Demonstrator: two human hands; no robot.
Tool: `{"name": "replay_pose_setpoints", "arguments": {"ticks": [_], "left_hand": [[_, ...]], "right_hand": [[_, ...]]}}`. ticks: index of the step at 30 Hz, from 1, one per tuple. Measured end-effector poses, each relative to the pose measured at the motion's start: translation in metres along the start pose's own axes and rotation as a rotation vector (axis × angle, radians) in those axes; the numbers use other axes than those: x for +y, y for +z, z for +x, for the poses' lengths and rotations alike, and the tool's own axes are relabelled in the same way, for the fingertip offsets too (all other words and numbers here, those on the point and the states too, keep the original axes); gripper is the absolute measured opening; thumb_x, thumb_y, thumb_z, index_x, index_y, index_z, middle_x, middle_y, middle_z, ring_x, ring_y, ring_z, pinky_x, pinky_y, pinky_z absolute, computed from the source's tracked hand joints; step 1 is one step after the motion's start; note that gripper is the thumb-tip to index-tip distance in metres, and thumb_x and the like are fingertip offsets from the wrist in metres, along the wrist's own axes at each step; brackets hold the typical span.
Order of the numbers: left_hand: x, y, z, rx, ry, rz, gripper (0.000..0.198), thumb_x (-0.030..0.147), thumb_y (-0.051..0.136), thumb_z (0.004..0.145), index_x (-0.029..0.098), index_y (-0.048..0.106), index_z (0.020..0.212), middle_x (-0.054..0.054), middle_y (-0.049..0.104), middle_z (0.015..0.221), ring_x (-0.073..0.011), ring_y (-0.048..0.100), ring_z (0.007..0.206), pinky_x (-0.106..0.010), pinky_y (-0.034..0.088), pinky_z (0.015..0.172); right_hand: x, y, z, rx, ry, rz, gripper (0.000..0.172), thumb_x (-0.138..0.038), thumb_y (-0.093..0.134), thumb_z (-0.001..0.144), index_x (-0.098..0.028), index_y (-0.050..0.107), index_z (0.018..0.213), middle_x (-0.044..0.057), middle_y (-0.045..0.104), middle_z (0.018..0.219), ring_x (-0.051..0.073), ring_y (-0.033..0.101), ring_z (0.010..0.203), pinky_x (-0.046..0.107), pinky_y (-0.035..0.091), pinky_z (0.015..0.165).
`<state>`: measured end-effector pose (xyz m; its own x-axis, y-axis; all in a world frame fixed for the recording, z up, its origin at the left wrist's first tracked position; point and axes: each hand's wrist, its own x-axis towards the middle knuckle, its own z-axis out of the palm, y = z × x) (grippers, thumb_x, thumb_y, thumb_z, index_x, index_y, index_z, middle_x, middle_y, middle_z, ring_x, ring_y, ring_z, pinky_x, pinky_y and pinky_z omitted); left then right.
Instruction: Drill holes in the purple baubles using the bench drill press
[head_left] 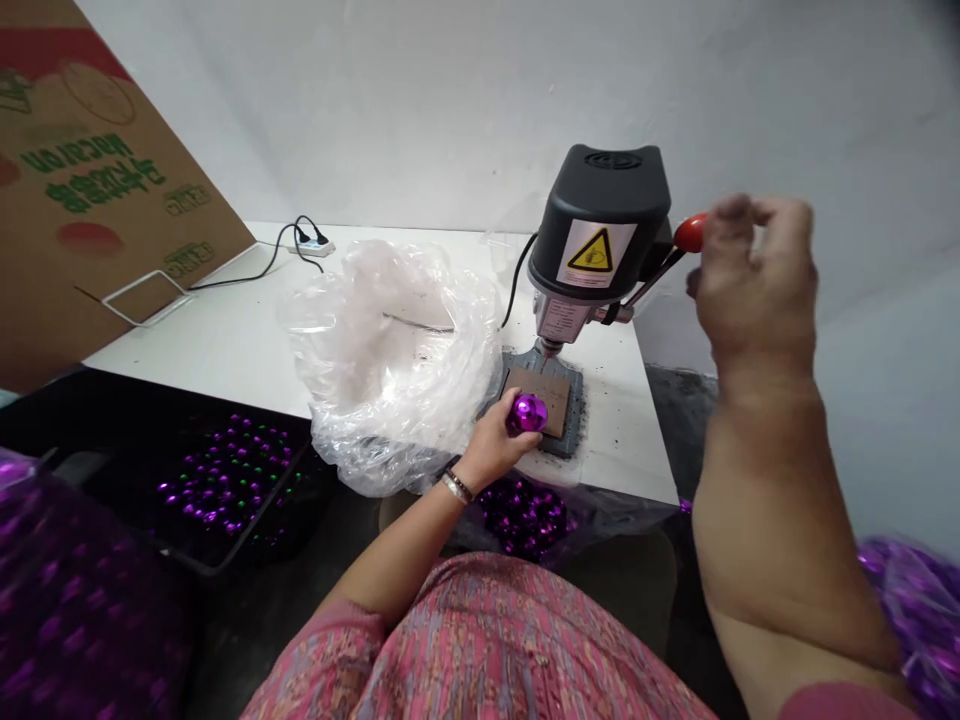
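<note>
My left hand (499,438) is closed around a shiny purple ball (529,412), like a Christmas bauble. It holds the ball at the near edge of a brown board (553,392), which lies on the grey base (574,430) of a small bench drill press (609,210). The drill's chuck (551,347) points down above the board, apart from the ball. Raised at the right, my right hand (757,265) has its fingers curled at the red knob (691,233) of the drill's lever. Part of that knob is hidden behind the fingers.
Left of the drill, a clear plastic bag (397,370) spreads open on the white table (225,330). A cardboard box (97,190) and a power strip (313,246) are farther left. Purple balls fill bags (525,515) below the table's edge and a dark bin (232,470).
</note>
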<state>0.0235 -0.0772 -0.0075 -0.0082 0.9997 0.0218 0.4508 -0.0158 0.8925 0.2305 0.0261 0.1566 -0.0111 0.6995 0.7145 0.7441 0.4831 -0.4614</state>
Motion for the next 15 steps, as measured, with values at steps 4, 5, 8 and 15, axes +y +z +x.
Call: {"name": "replay_pose_setpoints", "arguments": {"ticks": [4,5,8,15], "left_hand": [[-0.026,-0.001,-0.051,-0.349,0.057,-0.040,0.070,0.024,0.070,0.072,0.019,0.053,0.139,-0.010,0.064,0.129,-0.0258,0.061,0.117,-0.039,0.046,0.106],[-0.035,0.001,-0.063,-0.433,0.080,-0.018,0.074,0.021,0.071,0.069,0.021,0.053,0.140,-0.010,0.061,0.135,-0.0268,0.058,0.123,-0.039,0.044,0.110],[-0.058,0.009,-0.087,-0.497,0.053,0.052,0.091,0.014,0.069,0.064,0.027,0.042,0.150,-0.010,0.048,0.150,-0.0276,0.050,0.134,-0.038,0.040,0.114],[-0.066,-0.050,-0.117,0.351,-0.056,0.063,0.038,0.031,0.055,0.087,0.026,0.065,0.123,-0.009,0.067,0.122,-0.0253,0.062,0.115,-0.044,0.046,0.109]], "right_hand": [[-0.016,-0.016,-0.068,0.101,0.244,0.051,0.054,-0.066,0.047,0.088,-0.021,0.061,0.113,0.002,0.053,0.062,0.011,0.044,0.053,0.026,0.035,0.053],[-0.017,-0.014,-0.086,0.003,0.248,0.075,0.049,-0.064,0.049,0.088,-0.021,0.065,0.104,0.004,0.058,0.066,0.012,0.048,0.056,0.026,0.037,0.055],[-0.022,0.009,-0.126,-0.272,0.230,0.164,0.050,-0.063,0.049,0.087,-0.017,0.068,0.087,0.005,0.067,0.075,0.012,0.057,0.064,0.025,0.043,0.061],[-0.068,0.118,-0.131,-0.570,0.188,0.184,0.074,-0.062,0.065,0.076,-0.021,0.054,0.136,0.012,0.061,0.127,0.024,0.060,0.116,0.039,0.049,0.099]]}}
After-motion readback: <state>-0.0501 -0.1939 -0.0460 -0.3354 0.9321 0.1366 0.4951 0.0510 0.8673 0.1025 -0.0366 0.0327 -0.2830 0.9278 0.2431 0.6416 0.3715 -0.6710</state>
